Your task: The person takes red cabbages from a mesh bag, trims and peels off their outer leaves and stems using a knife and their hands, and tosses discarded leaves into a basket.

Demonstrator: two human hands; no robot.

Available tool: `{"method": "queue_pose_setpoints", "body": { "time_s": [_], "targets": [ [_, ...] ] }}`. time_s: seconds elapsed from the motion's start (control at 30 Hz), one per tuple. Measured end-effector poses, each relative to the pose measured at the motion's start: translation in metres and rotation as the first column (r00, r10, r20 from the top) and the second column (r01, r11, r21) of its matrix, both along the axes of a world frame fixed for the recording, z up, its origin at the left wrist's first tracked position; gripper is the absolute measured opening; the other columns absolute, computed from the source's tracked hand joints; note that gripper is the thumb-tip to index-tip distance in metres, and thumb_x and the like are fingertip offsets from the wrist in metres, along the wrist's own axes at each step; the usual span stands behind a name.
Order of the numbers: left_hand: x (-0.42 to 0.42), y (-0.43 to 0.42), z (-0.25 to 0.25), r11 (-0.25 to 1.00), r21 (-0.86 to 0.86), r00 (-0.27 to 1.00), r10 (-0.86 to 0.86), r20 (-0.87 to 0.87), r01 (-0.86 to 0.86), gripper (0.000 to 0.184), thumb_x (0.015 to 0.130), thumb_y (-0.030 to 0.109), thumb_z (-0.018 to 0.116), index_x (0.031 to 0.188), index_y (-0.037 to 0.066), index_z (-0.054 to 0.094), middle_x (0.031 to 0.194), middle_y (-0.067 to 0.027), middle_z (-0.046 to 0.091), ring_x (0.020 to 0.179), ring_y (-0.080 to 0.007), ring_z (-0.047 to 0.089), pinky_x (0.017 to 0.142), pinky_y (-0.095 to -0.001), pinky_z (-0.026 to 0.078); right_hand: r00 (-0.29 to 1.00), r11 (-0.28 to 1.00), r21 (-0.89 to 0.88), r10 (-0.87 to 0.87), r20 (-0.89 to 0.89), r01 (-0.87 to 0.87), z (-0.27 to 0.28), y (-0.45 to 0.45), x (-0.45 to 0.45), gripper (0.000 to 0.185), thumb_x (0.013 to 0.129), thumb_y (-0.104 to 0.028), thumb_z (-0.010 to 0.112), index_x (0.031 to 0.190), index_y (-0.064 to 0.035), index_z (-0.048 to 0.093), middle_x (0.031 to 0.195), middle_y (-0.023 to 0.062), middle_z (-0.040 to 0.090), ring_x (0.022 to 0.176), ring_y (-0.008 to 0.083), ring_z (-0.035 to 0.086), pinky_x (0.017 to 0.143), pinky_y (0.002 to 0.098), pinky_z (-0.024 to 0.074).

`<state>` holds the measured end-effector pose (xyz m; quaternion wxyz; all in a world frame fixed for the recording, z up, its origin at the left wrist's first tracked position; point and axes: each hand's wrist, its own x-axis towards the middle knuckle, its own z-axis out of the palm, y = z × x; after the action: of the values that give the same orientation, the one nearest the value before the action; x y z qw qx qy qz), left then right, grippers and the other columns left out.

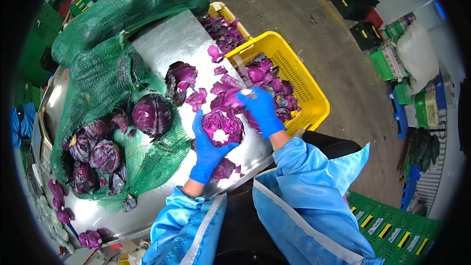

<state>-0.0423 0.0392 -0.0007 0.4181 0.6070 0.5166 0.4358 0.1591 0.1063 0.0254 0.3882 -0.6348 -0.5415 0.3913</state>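
My left hand (208,149), in a blue glove, is wrapped round a trimmed purple cabbage (222,126) whose pale stem end faces up. To its right, my gloved right hand (262,110) is closed over something blurred and purple, perhaps a leaf, near the yellow crate's edge. Loose purple leaves (196,99) lie on the metal table (169,37) around the cabbage. A whole cabbage (152,115) rests on the green net bag (98,86), and several more sit in its opening. Another ragged cabbage (181,79) stands behind my left hand.
A yellow crate (308,86) of cabbage leaves stands against the table's right side, with a second yellow crate (216,9) behind it. A full green net sack (127,14) lies across the far end. Green crates (387,233) are at the lower right.
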Motion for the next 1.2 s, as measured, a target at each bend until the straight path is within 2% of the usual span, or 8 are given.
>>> {"method": "queue_pose_setpoints", "body": {
  "time_s": [0.03,0.07,0.3,0.37,0.43,0.63,0.73,1.2],
  "targets": [
    [-0.003,-0.001,-0.001,1.0,-0.015,1.0,0.001,0.013,0.0,0.128,0.052,0.031,0.095,0.148,0.0,0.015,0.143,-0.0196,0.029,0.131,-0.0325,0.038,0.112,-0.0406,0.032,0.935,0.98,0.17,-0.039,-0.352,0.105,-0.007,0.001,0.011,0.04,0.089,-0.041,0.067,0.1,-0.002,0.068,0.087,0.0129,0.071,0.071,0.0231,0.068,0.066,0.0354,0.0516],
    [-0.003,-0.003,0.0,0.993,-0.107,0.997,0.064,0.047,-0.059,0.127,0.053,0.03,0.095,0.148,0.001,0.016,0.141,-0.0184,0.031,0.129,-0.0309,0.039,0.111,-0.0401,0.033,0.869,0.864,-0.194,-0.487,-0.086,0.465,-0.01,0.004,0.024,0.036,0.09,-0.03,0.069,0.103,0.0026,0.066,0.089,0.0084,0.072,0.069,0.0153,0.068,0.065,0.0298,0.0515],
    [-0.001,-0.026,0.022,0.848,-0.522,0.936,0.105,0.336,0.092,0.124,0.059,0.027,0.093,0.147,-0.005,0.012,0.136,-0.0218,0.037,0.128,-0.033,0.041,0.109,-0.0467,0.036,0.983,0.997,-0.068,-0.017,0.183,0.029,-0.004,-0.081,-0.031,0.096,0.074,-0.045,0.08,0.148,-0.0061,0.034,0.143,0.0205,0.046,0.129,0.0328,0.049,0.101,0.0388,0.0445],
    [-0.017,-0.021,0.028,0.974,-0.201,0.949,-0.159,-0.274,0.105,0.122,0.059,0.028,0.092,0.149,-0.002,0.016,0.141,-0.0256,0.034,0.133,-0.0381,0.038,0.111,-0.0475,0.033,0.998,0.996,-0.081,0.042,0.05,-0.038,0.009,-0.07,-0.022,0.095,0.072,-0.037,0.083,0.148,-0.0081,0.034,0.15,0.016,0.039,0.139,0.0301,0.038,0.109,0.0384,0.0365],
    [-0.015,0.014,0.054,0.976,0.054,0.881,-0.164,-0.443,0.209,0.121,0.055,0.029,0.093,0.149,0.002,0.023,0.146,-0.027,0.03,0.135,-0.0417,0.035,0.113,-0.0464,0.03,0.933,0.966,0.021,0.255,-0.253,-0.258,0.007,-0.057,-0.01,0.096,0.07,-0.031,0.085,0.149,-0.01,0.034,0.15,0.0149,0.039,0.14,0.029,0.037,0.111,0.0375,0.0345],
    [0.013,0.03,0.029,0.946,-0.065,0.927,-0.324,-0.189,0.317,0.121,0.055,0.031,0.09,0.151,0.004,0.021,0.141,-0.026,0.037,0.127,-0.0427,0.041,0.105,-0.0435,0.041,0.968,0.992,0.077,0.078,0.239,-0.099,0.04,-0.066,0.007,0.089,0.081,-0.045,0.073,0.152,-0.015,0.028,0.115,0.0131,0.067,0.092,0.0259,0.069,0.077,0.0347,0.0541],
    [0.038,0.025,0.041,0.988,-0.02,0.829,-0.138,-0.542,0.152,0.123,0.059,0.042,0.088,0.151,0.003,0.016,0.13,-0.0233,0.043,0.115,-0.0396,0.048,0.091,-0.0444,0.049,0.757,0.973,0.23,-0.138,0.639,-0.017,0.037,-0.095,-0.009,0.079,0.088,-0.048,0.064,0.152,-0.0194,0.028,0.071,0.0071,0.06,0.049,0.0201,0.055,0.045,0.0338,0.0439],
    [0.052,0.035,0.051,0.978,-0.175,0.718,-0.2,-0.666,0.11,0.128,0.062,0.053,0.083,0.15,-0.005,0.01,0.111,-0.0242,0.045,0.1,-0.0372,0.051,0.073,-0.0436,0.052,0.585,0.985,0.166,-0.109,0.803,-0.045,0.019,-0.093,-0.004,0.058,0.094,-0.045,0.053,0.146,-0.0252,0.038,0.062,0.0054,0.053,0.047,0.0213,0.056,0.04,0.0361,0.0418]
  ]
}}
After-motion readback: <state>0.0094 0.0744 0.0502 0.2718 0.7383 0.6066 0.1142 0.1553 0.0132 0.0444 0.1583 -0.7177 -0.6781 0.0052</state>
